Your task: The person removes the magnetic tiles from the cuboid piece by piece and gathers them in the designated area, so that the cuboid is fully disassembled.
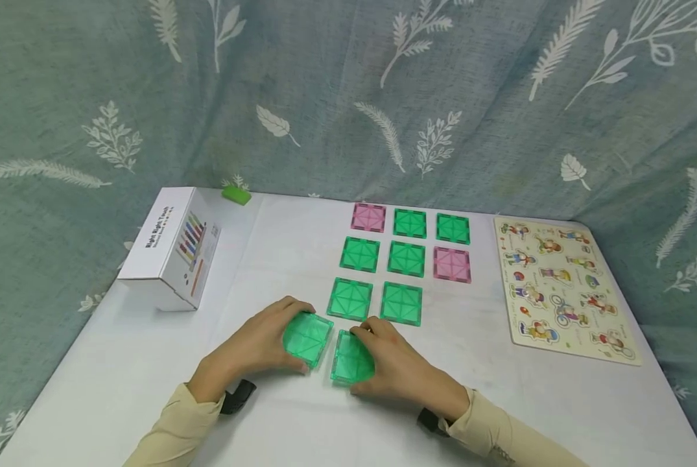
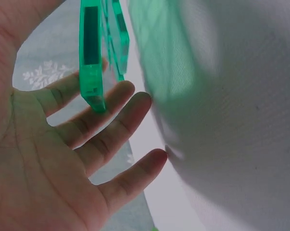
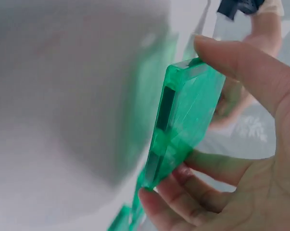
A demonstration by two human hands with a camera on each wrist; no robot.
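My left hand [image 1: 259, 345] pinches a translucent green square magnetic tile [image 1: 308, 340] between thumb and fingers. In the left wrist view that tile [image 2: 91, 45] stands edge-on, above its green shadow on the white surface. My right hand [image 1: 399, 364] grips a second green magnetic tile [image 1: 349, 360] by opposite edges, thumb on the near one. The right wrist view shows this tile [image 3: 185, 113] tilted and raised over the table. A narrow gap separates the two held tiles. Just beyond them lie two green tiles, one on the left [image 1: 350, 299] and one on the right [image 1: 401, 303].
Farther back, more tiles lie in spaced rows, including a pink tile [image 1: 368, 217] at back left and another pink tile [image 1: 452, 264] at right. A white box [image 1: 176, 250] stands left, with a green block [image 1: 236, 194] behind. A picture puzzle board [image 1: 564, 292] lies right. A patterned curtain [image 1: 325, 97] borders the table.
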